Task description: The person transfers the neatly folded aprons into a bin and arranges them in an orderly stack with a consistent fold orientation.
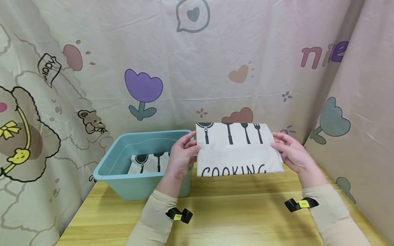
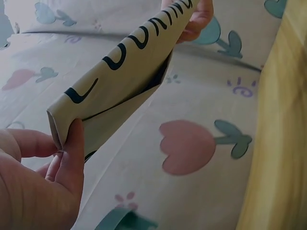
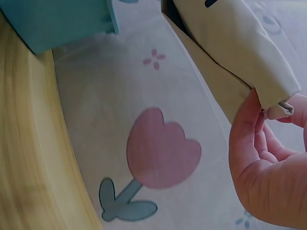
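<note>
A folded white cloth [image 1: 237, 153], printed with black kitchen utensils and the word COOKING, is held up over the table. My left hand [image 1: 181, 153] pinches its left edge between thumb and fingers, and my right hand [image 1: 290, 152] pinches the right edge. From the left wrist, the cloth [image 2: 120, 72] appears edge-on, its folded layers slightly parted below the lettering. In the right wrist view my thumb and fingers grip a corner of the cloth [image 3: 240, 52]. Left of it, a blue-green plastic bin [image 1: 138, 188] holds another white cloth [image 1: 150, 164] with similar utensil prints.
The bin stands on a wooden table [image 1: 240, 215], close to the left hand and forearm. A curtain [image 1: 191, 68] with flower and heart prints hangs behind the table and along both sides. Each sleeved wrist carries a black strap mount [image 1: 301, 204].
</note>
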